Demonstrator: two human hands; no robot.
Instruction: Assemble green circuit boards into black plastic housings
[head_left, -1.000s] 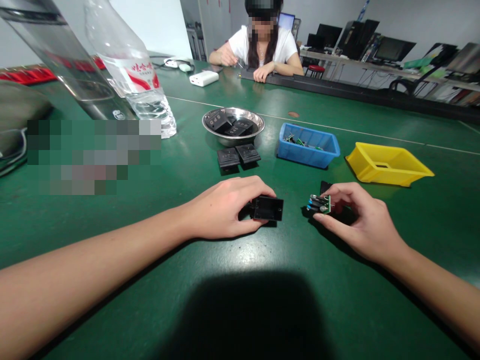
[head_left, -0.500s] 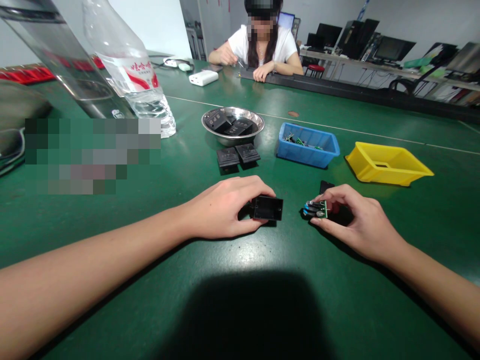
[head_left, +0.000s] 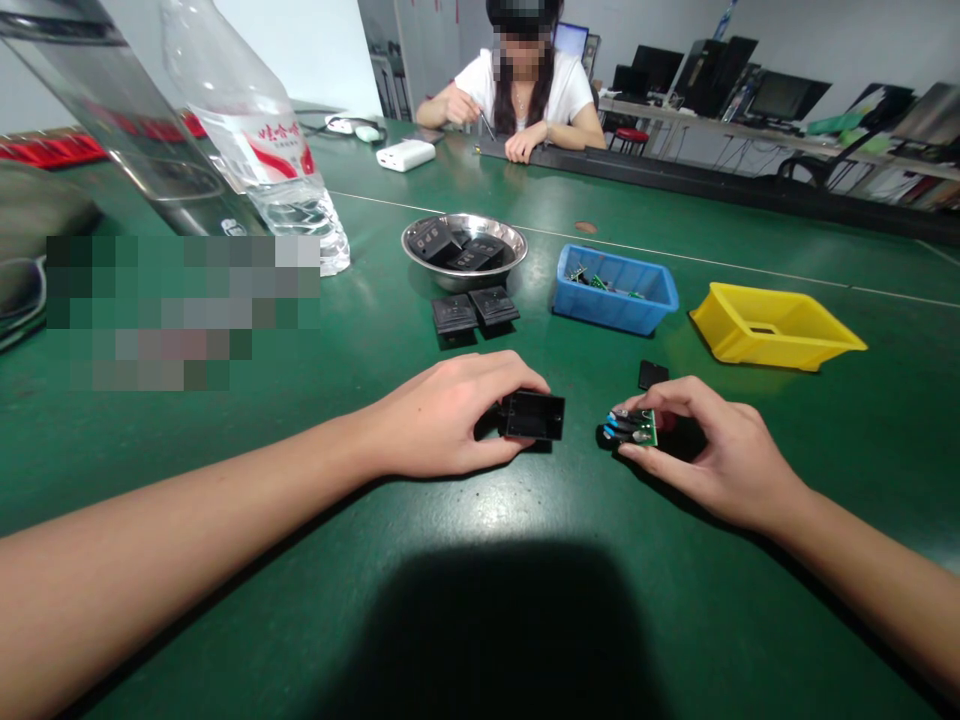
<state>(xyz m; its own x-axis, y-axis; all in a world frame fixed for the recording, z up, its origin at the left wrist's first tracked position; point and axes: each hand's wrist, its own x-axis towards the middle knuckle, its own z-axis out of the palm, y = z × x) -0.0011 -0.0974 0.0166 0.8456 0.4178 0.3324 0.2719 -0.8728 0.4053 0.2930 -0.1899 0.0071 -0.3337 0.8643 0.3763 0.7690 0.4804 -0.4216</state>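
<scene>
Between thumb and fingers, my left hand (head_left: pixel 457 415) grips a black plastic housing (head_left: pixel 535 416) whose hollow side faces right and toward me. To its right, my right hand (head_left: pixel 712 440) pinches a small circuit board (head_left: pixel 634 427) with black and blue cylindrical components on it. A gap separates the board from the housing. Just beyond the right fingertips, a flat black cover (head_left: pixel 653 375) lies on the green table. Two black plastic parts (head_left: pixel 474 313) lie beyond my left hand, in front of a metal bowl (head_left: pixel 465 279) that holds several black housings.
A blue bin (head_left: pixel 611 312) with circuit boards inside stands beyond the hands, and a yellow bin (head_left: pixel 776 345) is to its right. At left stand a clear plastic bottle (head_left: pixel 262 150) and a tumbler (head_left: pixel 157 130). Across the table (head_left: pixel 420 620) sits a person (head_left: pixel 517 90) holding a thin tool.
My right hand has lowered and tilted the circuit board slightly, uncovering more of the flat black cover. My left hand holds the housing in nearly the same place.
</scene>
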